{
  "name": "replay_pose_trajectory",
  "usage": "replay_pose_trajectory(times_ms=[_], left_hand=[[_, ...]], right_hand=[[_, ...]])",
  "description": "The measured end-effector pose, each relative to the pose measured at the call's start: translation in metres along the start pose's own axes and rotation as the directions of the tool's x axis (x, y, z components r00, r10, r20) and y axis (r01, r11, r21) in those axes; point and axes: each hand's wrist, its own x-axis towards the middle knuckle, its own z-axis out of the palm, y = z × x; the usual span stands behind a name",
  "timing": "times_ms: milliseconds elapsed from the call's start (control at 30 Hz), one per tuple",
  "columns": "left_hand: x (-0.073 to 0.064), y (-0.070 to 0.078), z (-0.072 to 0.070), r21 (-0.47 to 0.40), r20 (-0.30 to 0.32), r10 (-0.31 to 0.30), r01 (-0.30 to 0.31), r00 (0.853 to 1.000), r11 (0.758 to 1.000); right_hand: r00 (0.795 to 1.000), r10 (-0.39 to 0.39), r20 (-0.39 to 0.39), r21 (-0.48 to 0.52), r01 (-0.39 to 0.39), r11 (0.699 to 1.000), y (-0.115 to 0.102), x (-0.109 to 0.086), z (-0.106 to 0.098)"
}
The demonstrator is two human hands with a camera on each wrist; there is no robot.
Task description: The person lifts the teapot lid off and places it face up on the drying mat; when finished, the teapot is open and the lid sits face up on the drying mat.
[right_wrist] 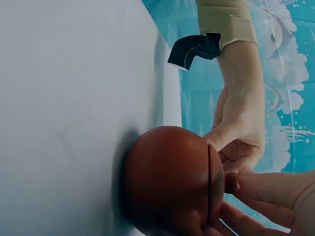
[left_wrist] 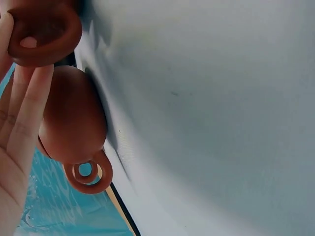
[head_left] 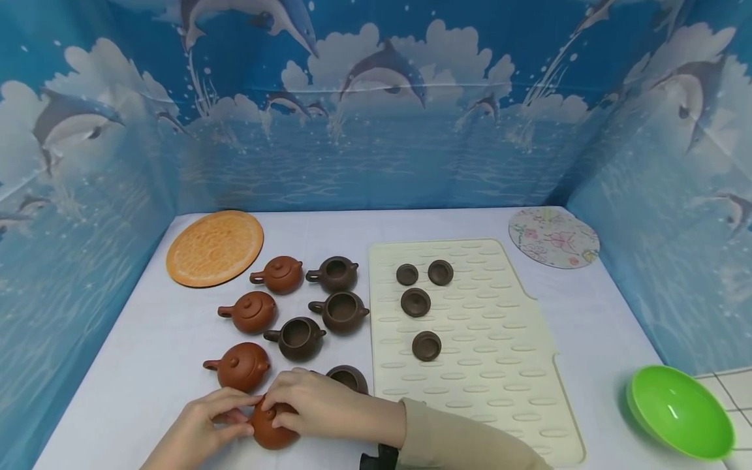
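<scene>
At the near edge of the table stands a reddish-brown clay teapot [head_left: 271, 436], its lid on. My left hand [head_left: 202, 421] pinches the teapot's loop handle [left_wrist: 44, 58]. My right hand [head_left: 320, 399] reaches across and pinches the lid's round knob [right_wrist: 231, 183], fingers around the lid's edge. Just behind is another lidded reddish teapot [head_left: 243, 367], also seen in the left wrist view with its ring handle. Two more reddish teapots [head_left: 254, 312] [head_left: 282, 274] stand farther back. A dark brown lidless teapot [head_left: 349, 377] is partly hidden behind my right hand.
More dark lidless teapots [head_left: 298, 339] stand right of the reddish ones. Several dark lids [head_left: 415, 302] lie on a cream mat [head_left: 482, 391]. A green bowl [head_left: 681, 411] sits at the right edge. At the back lie an orange round mat [head_left: 214, 248] and a floral one [head_left: 552, 236].
</scene>
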Motion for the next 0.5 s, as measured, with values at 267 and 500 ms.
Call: replay_pose_trajectory(times_ms=[267,500], left_hand=[[0.0000,0.0007,-0.0018,-0.036,0.027,-0.071,0.072,0.997,0.997],[0.0031,-0.0014,-0.0030,-0.069,0.045,-0.040,0.043,0.998,0.997]], right_hand=[[0.998,-0.005,-0.056,-0.050,0.002,0.999,-0.0021,0.0044,0.0052],[0.999,-0.022,-0.041,-0.029,0.021,0.999,0.0004,0.0070,0.0064]])
